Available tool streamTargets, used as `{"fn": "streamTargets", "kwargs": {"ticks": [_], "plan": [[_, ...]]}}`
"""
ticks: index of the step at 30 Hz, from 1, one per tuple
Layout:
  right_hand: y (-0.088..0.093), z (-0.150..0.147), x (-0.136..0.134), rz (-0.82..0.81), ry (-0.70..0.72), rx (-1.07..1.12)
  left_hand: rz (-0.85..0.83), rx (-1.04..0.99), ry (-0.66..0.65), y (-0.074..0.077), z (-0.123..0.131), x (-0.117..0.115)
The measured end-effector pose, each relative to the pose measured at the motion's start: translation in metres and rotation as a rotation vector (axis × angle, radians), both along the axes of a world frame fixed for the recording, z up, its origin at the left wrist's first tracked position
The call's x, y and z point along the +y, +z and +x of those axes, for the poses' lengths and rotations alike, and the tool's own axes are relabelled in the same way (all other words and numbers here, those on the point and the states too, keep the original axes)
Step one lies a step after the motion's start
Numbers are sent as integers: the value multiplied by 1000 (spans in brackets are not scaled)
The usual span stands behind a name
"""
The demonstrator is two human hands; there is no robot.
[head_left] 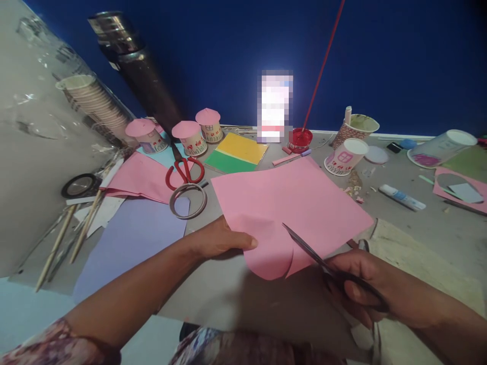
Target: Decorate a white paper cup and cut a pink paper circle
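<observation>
A large pink sheet of paper (289,197) is held up above the table, pinched at its lower left edge by my left hand (224,238), thumb on top. Its near side has a rounded cut edge, and a slit runs in from the bottom. My right hand (361,279) is closed round the dark handles of a pair of scissors (306,247). The blades point up and left across the paper near the slit. My left hand's fingers are mostly hidden under the sheet.
Red-handled scissors (185,172), a tape roll (187,201) and paper-cup houses with pink roofs (186,130) stand left. A black flask (140,71) leans behind. Decorated cup (346,156), glue tube (402,197) and cloth (414,263) lie right; a lit phone (275,106) stands at the back.
</observation>
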State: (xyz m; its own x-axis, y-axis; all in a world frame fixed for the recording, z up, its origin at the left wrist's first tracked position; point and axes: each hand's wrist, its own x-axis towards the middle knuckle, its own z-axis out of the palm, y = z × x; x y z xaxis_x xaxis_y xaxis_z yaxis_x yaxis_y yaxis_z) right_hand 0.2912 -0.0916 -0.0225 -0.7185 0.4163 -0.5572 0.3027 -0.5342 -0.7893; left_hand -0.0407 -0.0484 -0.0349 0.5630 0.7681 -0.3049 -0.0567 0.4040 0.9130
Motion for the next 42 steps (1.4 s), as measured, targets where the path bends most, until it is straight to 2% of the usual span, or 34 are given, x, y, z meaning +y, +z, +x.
{"fn": "streamTargets", "kwargs": {"ticks": [11,18,25,27,31,36,42], "plan": [[-1,1,1,-46,-20,23,91,54,22,1,0,-3],[-2,2,0,-71,-38,28,103,79,8,3,0,-3],[-1,0,1,-27,-4,-4,64,49,5,5,1,-4],[0,-3,-1,-11,-5,-53,25,23,47,4,5,-5],[-3,-10,-4,-9,-41,-97,-13,-84,246,4,16,-6],[-8,-17,-2,-25,-70,26,-39,-140,423,9,23,-3],[-10,-34,5,-4,-118,72,-112,-143,537,9,22,0]]}}
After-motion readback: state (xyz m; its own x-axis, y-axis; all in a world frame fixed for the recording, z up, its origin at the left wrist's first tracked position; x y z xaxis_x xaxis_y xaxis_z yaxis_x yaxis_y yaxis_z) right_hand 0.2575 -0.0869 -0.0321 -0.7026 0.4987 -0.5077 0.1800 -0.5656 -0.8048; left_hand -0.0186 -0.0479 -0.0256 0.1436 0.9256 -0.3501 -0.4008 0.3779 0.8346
